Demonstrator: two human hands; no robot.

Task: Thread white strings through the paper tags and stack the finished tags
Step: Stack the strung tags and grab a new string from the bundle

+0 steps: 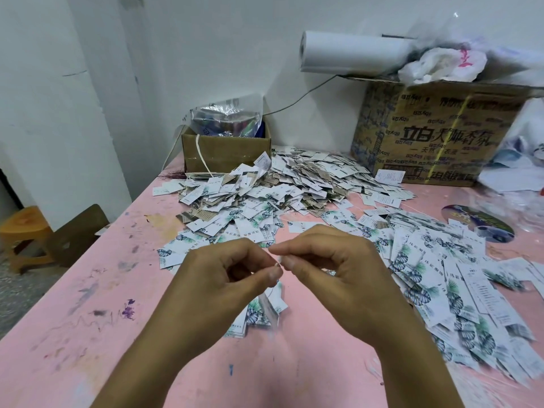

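String (pixel 278 262), white and thin, is pinched by both your left hand (pixel 235 269) and your right hand (pixel 323 260), fingertips almost meeting, probably to keep it stiff for threading the tags (pixel 265 307) just below, over the table (pixel 88 290).

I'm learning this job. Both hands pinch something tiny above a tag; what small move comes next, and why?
Probably ease the hands apart to draw the white string through: left hand and right hand pinch it fingertip to fingertip, and a blurred tag seems to hang just beneath.
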